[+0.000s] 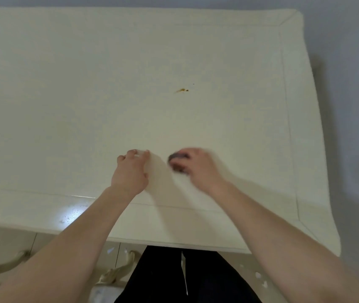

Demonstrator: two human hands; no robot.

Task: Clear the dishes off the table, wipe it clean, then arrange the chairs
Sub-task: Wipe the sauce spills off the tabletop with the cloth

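Observation:
The cream table (86, 84) fills most of the head view. A small yellow-brown food stain (182, 90) lies on it, beyond my hands. My left hand (130, 171) rests near the front middle of the table, fingers curled, pinching a pale white tissue (141, 152) that blends into the tabletop. My right hand (200, 167), blurred by motion, is just to the right of it and grips a small dark grey cloth (177, 162) against the table. No dishes are in sight.
The table's right edge (314, 127) and front edge (174, 242) border a grey floor. Curved cream chair legs (117, 274) stand below the front edge at the lower left. A bright glare spot (73, 212) sits on the front rim.

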